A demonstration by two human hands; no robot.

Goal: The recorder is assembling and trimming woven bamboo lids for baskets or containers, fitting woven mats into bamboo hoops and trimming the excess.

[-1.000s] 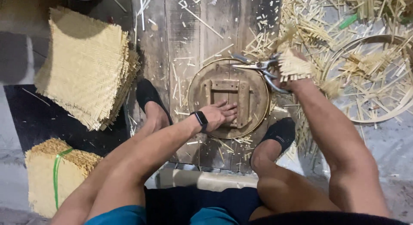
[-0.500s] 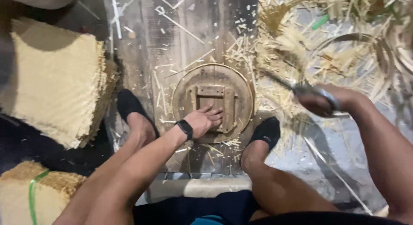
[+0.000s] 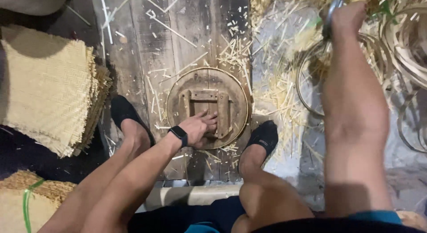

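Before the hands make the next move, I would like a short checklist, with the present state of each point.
1. Left hand rests flat on the round wooden form: ok.
2. Thin hoop seated around the form's rim: cannot tell, only part shows clearly.
3. Right hand grips the scissors: ok.
4. Scissor blades shut and pointing away from the body: cannot tell, they leave the picture.
5. Both feet clear of the form: ok, the left shoe and right shoe lie beside it.
6. Plank floor free of bamboo scraps: not ok.
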